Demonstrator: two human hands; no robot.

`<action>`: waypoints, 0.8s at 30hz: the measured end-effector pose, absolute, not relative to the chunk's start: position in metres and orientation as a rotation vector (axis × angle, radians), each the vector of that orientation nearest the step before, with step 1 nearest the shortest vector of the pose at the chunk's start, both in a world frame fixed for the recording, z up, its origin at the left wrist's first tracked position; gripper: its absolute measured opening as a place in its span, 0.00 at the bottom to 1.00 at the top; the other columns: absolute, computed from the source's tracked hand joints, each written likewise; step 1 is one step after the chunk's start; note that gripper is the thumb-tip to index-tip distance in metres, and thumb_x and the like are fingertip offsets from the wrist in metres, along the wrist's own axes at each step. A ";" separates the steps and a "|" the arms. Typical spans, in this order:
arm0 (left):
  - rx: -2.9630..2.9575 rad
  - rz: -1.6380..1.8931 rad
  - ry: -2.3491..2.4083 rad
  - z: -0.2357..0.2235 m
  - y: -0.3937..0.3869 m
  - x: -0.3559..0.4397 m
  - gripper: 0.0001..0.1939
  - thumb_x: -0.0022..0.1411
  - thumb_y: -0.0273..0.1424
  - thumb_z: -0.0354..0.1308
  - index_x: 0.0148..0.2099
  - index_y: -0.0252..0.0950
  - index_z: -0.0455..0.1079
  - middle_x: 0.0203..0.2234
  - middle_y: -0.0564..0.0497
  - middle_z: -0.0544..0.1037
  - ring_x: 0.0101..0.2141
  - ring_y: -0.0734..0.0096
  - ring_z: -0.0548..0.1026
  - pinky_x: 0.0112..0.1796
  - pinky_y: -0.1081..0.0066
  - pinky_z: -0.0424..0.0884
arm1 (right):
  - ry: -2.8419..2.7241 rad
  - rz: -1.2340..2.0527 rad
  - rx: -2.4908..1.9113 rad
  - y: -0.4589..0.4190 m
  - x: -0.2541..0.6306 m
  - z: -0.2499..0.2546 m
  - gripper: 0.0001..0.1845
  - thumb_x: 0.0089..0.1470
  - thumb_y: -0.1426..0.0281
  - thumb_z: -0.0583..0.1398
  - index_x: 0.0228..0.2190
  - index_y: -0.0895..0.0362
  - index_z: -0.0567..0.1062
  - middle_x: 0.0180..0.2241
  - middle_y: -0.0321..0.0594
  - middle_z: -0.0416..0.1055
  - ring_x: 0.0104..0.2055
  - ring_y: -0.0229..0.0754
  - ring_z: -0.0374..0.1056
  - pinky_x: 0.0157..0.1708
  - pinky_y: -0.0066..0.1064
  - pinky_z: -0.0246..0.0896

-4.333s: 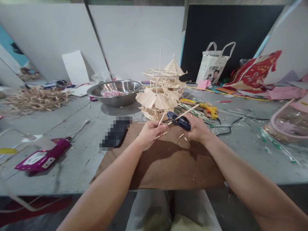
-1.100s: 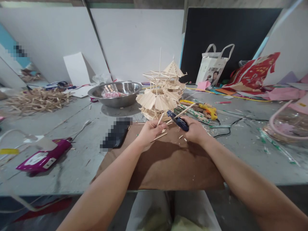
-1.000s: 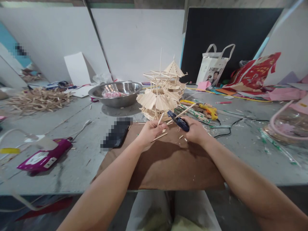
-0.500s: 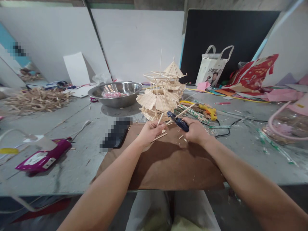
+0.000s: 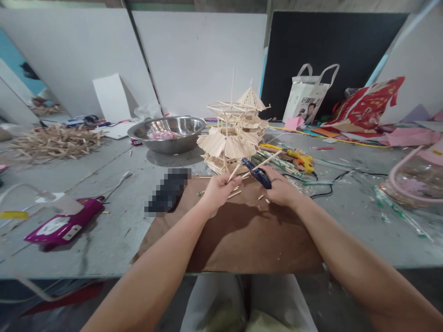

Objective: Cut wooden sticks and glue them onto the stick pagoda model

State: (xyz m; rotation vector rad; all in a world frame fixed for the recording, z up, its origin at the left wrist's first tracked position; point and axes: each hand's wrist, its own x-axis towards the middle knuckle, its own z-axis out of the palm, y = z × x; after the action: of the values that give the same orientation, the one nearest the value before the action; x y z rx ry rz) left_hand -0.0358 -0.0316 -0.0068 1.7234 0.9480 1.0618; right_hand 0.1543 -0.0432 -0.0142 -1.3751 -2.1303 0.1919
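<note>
My left hand (image 5: 219, 190) is closed, pinching thin wooden sticks. A short stick (image 5: 234, 172) slants up from its fingers. A longer stick (image 5: 268, 159) runs from near those fingertips past the tool to the upper right. My right hand (image 5: 279, 186) is wrapped round dark blue-handled cutting pliers (image 5: 258, 174), whose jaws point left at the long stick; whether they touch it I cannot tell. Just behind the hands stands a tiered pavilion model (image 5: 228, 143) built of sticks. Cut stick pieces (image 5: 234, 195) lie below my hands on a brown board (image 5: 256, 240).
A phone-like dark object (image 5: 168, 191), blurred out, lies left of the board. Further off are a steel bowl (image 5: 166, 136), a stick pile (image 5: 57, 144) and a purple power strip (image 5: 65, 223). On the right are a yellow glue gun (image 5: 301, 159), black cable and a clear pink-handled container (image 5: 415, 180).
My left hand has shifted slightly right, and the short stick in it leans further right. My right hand keeps hold of the pliers. The long stick reached further to the upper right 4.3 s ago.
</note>
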 end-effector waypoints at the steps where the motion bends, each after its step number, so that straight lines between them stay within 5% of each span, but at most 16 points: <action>1: 1.680 1.040 0.921 -0.005 -0.033 -0.036 0.15 0.49 0.40 0.50 0.25 0.32 0.66 0.10 0.59 0.53 0.14 0.84 0.50 0.17 0.79 0.47 | -2.167 0.195 -1.337 -0.043 0.154 -0.014 0.32 0.37 0.75 0.54 0.48 0.56 0.55 0.45 0.44 0.60 0.45 0.43 0.57 0.43 0.33 0.52; 4: 1.584 0.982 0.871 -0.002 -0.035 -0.037 0.15 0.50 0.40 0.50 0.24 0.32 0.65 0.09 0.61 0.49 0.13 0.85 0.46 0.16 0.79 0.43 | -2.284 0.167 -1.283 -0.042 0.154 -0.013 0.35 0.33 0.76 0.55 0.48 0.56 0.55 0.46 0.43 0.59 0.46 0.43 0.56 0.44 0.33 0.50; 7: 1.674 1.008 0.934 -0.003 -0.031 -0.039 0.14 0.49 0.39 0.51 0.25 0.32 0.66 0.11 0.59 0.55 0.14 0.85 0.51 0.18 0.79 0.48 | -2.288 0.073 -1.387 -0.039 0.158 -0.013 0.34 0.34 0.74 0.56 0.47 0.57 0.56 0.45 0.44 0.60 0.46 0.44 0.56 0.43 0.34 0.50; 11: 1.913 1.073 1.081 -0.005 -0.026 -0.040 0.15 0.50 0.39 0.49 0.28 0.32 0.69 0.19 0.55 0.67 0.22 0.80 0.62 0.26 0.78 0.57 | -2.246 -0.099 -1.595 -0.033 0.167 -0.019 0.28 0.40 0.63 0.56 0.45 0.59 0.59 0.41 0.46 0.63 0.41 0.45 0.59 0.40 0.34 0.51; 17: 2.187 0.966 1.281 -0.008 -0.025 -0.041 0.19 0.53 0.42 0.44 0.33 0.33 0.69 0.21 0.53 0.70 0.24 0.76 0.64 0.26 0.77 0.58 | -2.297 -0.196 -1.848 -0.024 0.173 -0.031 0.33 0.38 0.47 0.51 0.38 0.61 0.66 0.37 0.50 0.65 0.40 0.50 0.60 0.38 0.39 0.50; 24: 2.380 0.757 1.593 -0.012 -0.024 -0.041 0.20 0.53 0.44 0.42 0.30 0.36 0.69 0.18 0.52 0.69 0.21 0.75 0.64 0.23 0.76 0.54 | -2.139 -0.284 -1.647 -0.045 0.160 -0.007 0.23 0.51 0.57 0.42 0.24 0.56 0.71 0.24 0.40 0.68 0.30 0.40 0.62 0.27 0.29 0.50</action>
State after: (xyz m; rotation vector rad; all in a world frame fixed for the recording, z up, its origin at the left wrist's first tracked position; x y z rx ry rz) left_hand -0.0413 -0.0242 -0.0117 2.3795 1.5930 0.7569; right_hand 0.1601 -0.0453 -0.0067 -1.6469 -2.1386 -0.2839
